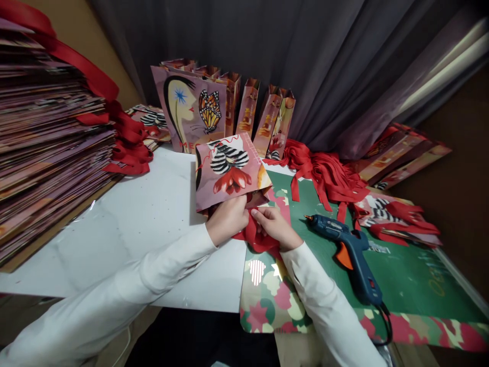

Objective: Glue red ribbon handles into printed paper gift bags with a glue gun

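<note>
A paper gift bag (229,171), printed with a zebra-striped butterfly and a red flower, lies with its mouth toward me over the table's middle. My left hand (229,218) is closed at the mouth of the bag, its fingertips partly hidden by the bag's edge and the hand itself. Beside it, my right hand (273,224) pinches a red ribbon (256,235) between thumb and fingers. The ribbon hangs in a loop below both hands. Whether the left fingers grip ribbon or the bag's edge is hard to make out.
A blue glue gun (353,250) lies on the green mat (416,275) to the right. Red ribbons (324,176) are heaped behind it. Finished-looking bags (194,107) stand along the curtain. A tall stack of flat bags (49,137) rises at left.
</note>
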{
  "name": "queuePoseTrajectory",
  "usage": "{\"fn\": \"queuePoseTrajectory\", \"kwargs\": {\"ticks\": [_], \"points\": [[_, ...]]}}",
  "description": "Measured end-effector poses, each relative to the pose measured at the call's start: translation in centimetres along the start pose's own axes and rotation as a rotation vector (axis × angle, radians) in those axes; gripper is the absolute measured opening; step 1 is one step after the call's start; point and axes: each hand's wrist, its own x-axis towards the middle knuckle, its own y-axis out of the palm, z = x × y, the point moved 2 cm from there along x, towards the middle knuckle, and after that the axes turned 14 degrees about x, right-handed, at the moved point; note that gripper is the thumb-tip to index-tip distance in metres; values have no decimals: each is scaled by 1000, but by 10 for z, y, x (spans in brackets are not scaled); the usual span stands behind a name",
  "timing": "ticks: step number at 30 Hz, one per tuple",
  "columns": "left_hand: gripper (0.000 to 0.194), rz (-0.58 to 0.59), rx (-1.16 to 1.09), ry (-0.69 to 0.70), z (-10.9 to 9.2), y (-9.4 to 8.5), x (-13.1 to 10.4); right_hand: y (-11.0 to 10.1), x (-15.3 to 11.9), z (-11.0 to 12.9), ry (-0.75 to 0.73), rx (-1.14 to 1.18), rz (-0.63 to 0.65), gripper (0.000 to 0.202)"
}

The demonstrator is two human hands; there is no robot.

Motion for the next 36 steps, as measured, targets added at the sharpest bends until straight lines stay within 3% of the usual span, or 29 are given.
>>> {"fn": "queuePoseTrajectory", "kwargs": {"ticks": [17, 27, 36], "points": [[18, 8, -2, 74, -3, -1, -2, -5, -1, 8, 96, 25, 44, 49], [18, -31, -68, 55, -1, -1, 3, -7, 0, 3, 32, 111, -166, 54], [19, -25, -93, 65, 0, 4, 5, -3, -3, 5, 74, 302, -148, 54]]}}
